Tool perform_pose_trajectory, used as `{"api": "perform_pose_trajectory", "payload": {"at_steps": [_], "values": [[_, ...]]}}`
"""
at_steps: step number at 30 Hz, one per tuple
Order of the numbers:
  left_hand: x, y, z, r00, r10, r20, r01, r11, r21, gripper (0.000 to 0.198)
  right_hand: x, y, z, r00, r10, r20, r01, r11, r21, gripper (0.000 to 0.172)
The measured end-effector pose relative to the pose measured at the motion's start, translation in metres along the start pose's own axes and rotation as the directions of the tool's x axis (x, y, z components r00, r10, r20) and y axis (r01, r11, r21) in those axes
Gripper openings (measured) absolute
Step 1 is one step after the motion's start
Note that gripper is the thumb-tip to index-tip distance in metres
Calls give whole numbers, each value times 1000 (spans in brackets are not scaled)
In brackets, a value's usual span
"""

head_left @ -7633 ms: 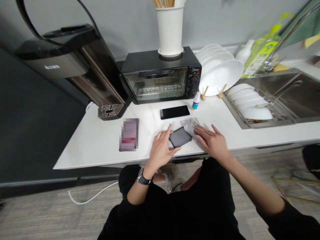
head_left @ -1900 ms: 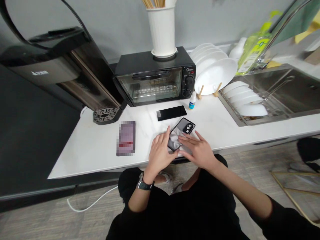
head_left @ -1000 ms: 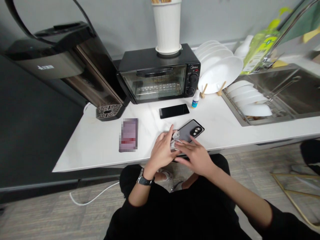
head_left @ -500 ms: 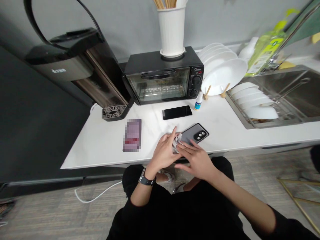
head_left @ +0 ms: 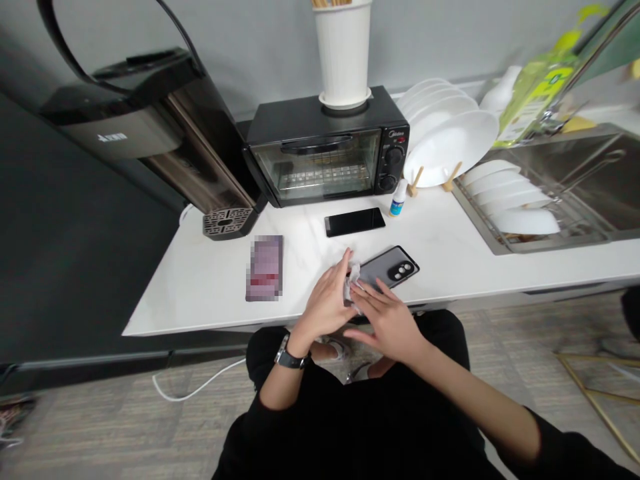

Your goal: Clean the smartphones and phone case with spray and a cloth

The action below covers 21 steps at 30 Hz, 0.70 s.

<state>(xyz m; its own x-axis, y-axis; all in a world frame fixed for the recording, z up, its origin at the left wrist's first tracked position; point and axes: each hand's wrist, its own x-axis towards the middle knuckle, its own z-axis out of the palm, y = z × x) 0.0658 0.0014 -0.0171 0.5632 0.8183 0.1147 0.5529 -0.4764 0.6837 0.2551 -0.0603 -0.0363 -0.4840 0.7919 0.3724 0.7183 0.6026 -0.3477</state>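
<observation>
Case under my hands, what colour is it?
The case is dark grey; the head view shows it best.

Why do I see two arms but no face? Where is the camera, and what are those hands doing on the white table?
The camera sits on the person's head and looks down, so you see what they see. The left hand, with the watch, rests against the near end of a grey phone lying camera-side up on the white counter. The right hand presses flat fingers on a small white cloth at that end. Behind lie a black phone, a little bottle and a toaster oven.
</observation>
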Motion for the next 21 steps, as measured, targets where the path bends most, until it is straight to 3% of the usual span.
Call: {"api": "perform_pose_trajectory", "payload": {"at_steps": [3, 7, 10, 13, 15, 18, 21], "values": [[0, 1, 0, 1000, 2, -13, -2, 1000, -11, 126, -21, 30, -23, 998, 58, 2, -58, 996, -62, 46], [4, 1, 2, 999, -5, -32, 4, 999, -35, 125, -28, 75, -42, 975, 189, -116, -210, 955, -209, 46], [5, 1, 4, 999, -11, -53, 8, 998, -64, 123, -8, 60, -25, 972, 197, -130, -219, 956, -194, 56], [2, 0, 4, 997, -32, -74, 25, 995, -93, 121, 9, 20, -3, 996, 78, -49, -82, 994, -78, 66], [1, 1, 3, 995, -52, -85, 43, 994, -101, 122, 8, 7, -1, 1000, 17, 5, -17, 1000, 5, 64], [0, 4, 1, 993, -67, -93, 57, 993, -107, 126, -11, 28, -21, 998, 53, 37, -53, 999, 1, 49], [2, 6, 1, 993, -69, -95, 60, 994, -96, 128, -27, 67, -43, 984, 175, -42, -179, 973, -147, 44]]}}
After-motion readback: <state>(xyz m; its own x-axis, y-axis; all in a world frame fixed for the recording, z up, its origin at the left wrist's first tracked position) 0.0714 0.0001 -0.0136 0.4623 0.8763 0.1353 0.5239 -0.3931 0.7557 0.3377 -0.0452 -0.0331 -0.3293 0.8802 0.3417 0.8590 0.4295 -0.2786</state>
